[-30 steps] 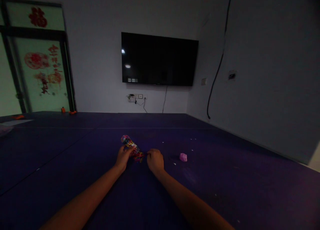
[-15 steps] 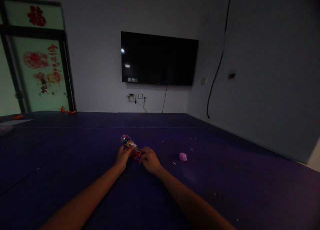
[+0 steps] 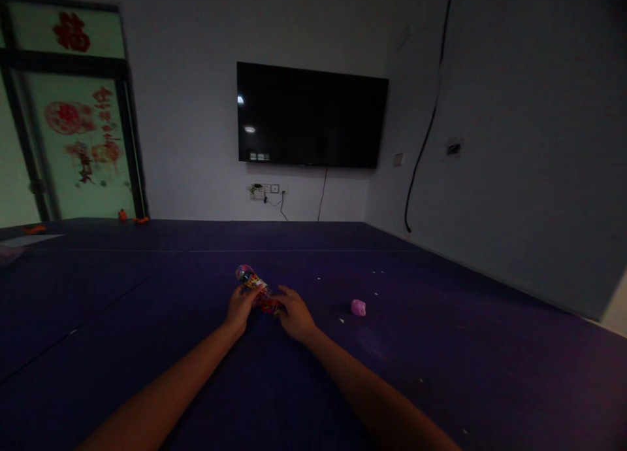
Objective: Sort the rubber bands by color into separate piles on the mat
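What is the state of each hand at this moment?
Left hand: closed, holding the container.
Right hand: fingers at its near end; grip cannot be told.

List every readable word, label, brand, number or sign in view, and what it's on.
"福", in red, on the upper glass panel.
Red characters on the lower glass panel: too blurred.
White patch on the multicolored item: too small.

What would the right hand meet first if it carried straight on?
Likely the near end of the colourful container, which the left hand holds. The right hand's fingers look right at it; whether they touch is unclear.
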The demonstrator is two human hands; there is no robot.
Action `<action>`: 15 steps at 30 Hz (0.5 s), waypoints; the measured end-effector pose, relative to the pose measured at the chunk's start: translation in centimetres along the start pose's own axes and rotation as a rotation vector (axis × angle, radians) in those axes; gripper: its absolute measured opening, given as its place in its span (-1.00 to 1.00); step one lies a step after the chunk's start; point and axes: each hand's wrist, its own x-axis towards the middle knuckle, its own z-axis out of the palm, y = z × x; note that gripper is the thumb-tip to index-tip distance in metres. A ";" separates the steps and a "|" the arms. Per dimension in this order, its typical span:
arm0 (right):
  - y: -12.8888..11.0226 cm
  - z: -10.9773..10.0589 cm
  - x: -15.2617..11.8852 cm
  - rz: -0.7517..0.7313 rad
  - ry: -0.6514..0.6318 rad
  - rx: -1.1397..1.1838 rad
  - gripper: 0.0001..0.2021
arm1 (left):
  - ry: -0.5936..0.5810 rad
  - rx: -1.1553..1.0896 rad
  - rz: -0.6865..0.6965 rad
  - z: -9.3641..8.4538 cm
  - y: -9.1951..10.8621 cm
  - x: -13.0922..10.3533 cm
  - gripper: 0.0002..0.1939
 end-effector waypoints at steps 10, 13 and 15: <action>-0.1 0.5 -0.4 0.012 -0.158 -0.159 -0.27 | -0.122 0.053 -0.039 0.0 0.5 -0.4 -0.64; -0.3 0.5 -0.5 0.025 -0.162 -0.174 -0.29 | -0.137 0.057 -0.037 0.0 0.7 -0.6 -0.57; -0.4 0.5 -0.5 0.026 -0.164 -0.175 -0.30 | -0.131 0.056 -0.034 0.0 0.7 -0.7 -0.54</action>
